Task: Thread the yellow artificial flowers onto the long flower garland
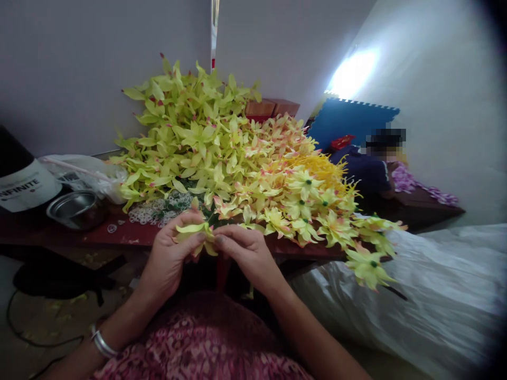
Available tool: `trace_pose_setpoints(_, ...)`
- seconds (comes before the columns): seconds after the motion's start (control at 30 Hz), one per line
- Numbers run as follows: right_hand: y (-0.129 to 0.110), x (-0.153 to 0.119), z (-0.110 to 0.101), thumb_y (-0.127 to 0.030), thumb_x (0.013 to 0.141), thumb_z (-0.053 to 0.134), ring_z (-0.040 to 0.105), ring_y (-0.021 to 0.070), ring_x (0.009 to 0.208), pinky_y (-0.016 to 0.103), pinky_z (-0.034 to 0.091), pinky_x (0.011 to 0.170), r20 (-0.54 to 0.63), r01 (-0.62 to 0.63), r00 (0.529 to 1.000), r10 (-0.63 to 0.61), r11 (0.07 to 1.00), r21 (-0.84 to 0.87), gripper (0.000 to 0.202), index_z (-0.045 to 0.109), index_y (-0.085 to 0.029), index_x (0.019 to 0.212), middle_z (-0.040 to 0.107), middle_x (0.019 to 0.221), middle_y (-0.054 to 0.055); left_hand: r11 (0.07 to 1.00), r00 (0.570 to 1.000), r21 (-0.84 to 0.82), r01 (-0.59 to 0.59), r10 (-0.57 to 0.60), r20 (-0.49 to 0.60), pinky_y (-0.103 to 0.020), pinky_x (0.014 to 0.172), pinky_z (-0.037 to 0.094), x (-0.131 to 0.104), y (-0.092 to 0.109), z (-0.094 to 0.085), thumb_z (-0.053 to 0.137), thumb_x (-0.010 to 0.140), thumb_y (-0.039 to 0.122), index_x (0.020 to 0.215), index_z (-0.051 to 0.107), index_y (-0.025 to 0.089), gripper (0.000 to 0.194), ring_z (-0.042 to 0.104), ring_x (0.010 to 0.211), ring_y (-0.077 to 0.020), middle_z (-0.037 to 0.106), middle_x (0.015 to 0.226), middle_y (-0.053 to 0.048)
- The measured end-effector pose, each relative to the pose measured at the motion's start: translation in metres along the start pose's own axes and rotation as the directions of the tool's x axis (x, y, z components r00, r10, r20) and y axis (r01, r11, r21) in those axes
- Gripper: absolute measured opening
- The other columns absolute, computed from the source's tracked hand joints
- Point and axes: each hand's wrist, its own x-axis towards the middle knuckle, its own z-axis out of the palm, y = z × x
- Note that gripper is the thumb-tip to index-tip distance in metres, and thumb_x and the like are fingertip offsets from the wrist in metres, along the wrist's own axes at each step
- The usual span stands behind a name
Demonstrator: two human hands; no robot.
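A yellow-green artificial flower [194, 229] is pinched between the thumb and fingers of my left hand [174, 253], above the front edge of the table. My right hand [247, 253] meets it from the other side, thumb and fingertips closed at the flower's base; any small part between them is hidden. Just beyond my hands lie small white plastic rings [152, 212] mixed with green pieces. A large heap of yellow-green petals [190, 132] rises behind, and flowers with green centres [307, 184] lie to the right.
A steel bowl [75, 208] and a dark bottle with a white label [27, 184] stand at the left. Yellow stamens [317, 164] lie among the flowers. Clear plastic sheeting [447, 279] spreads at the right. Another person [362, 169] sits beyond, near purple petals [404, 178].
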Motion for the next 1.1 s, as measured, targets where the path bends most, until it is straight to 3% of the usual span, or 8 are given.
trace_pose_setpoints(0.17,0.002,-0.001,-0.003,-0.034,0.076,0.059,0.049,0.0070,0.051,0.017,0.041,0.046,0.110,-0.136,0.987,0.119,0.978,0.159,0.019,0.069,-0.018,0.073,0.061,0.063,-0.002,0.999,1.000,0.048,0.010,-0.010,0.000,-0.014,0.039,0.034,0.000,-0.002,-0.002,0.078,0.059,0.018,0.079,0.062,0.016,0.026,0.046,0.044,-0.0049,0.055,0.059,0.005)
trace_pose_setpoints(0.4,0.007,-0.001,-0.001,-0.027,0.065,0.069,0.046,0.0056,0.047,0.016,0.039,0.043,0.065,-0.233,0.972,0.224,0.934,0.270,0.011,0.068,-0.017,0.071,0.062,0.058,-0.004,0.997,1.000,0.080,0.006,-0.004,-0.021,-0.014,0.040,0.034,-0.001,-0.004,0.000,0.078,0.057,0.018,0.076,0.062,0.017,0.025,0.044,0.043,-0.0044,0.052,0.057,0.006)
trace_pose_setpoints(0.9,0.011,-0.004,-0.001,-0.021,0.062,0.070,0.046,0.0051,0.047,0.016,0.037,0.043,0.026,-0.224,0.973,0.229,0.912,0.344,0.007,0.069,-0.017,0.068,0.062,0.057,-0.004,0.993,1.000,0.116,0.005,-0.005,0.007,-0.015,0.044,0.038,0.000,-0.007,0.002,0.077,0.059,0.017,0.079,0.062,0.019,0.025,0.052,0.049,-0.0067,0.055,0.061,0.006)
trace_pose_setpoints(1.1,0.010,-0.005,-0.001,-0.020,0.063,0.069,0.045,0.0050,0.047,0.017,0.037,0.044,0.013,-0.208,0.976,0.216,0.920,0.331,0.006,0.070,-0.017,0.068,0.061,0.056,-0.004,0.990,1.000,0.143,0.011,-0.011,0.000,-0.013,0.041,0.034,0.000,-0.006,0.003,0.078,0.059,0.018,0.078,0.062,0.018,0.025,0.046,0.044,-0.0045,0.053,0.057,0.006)
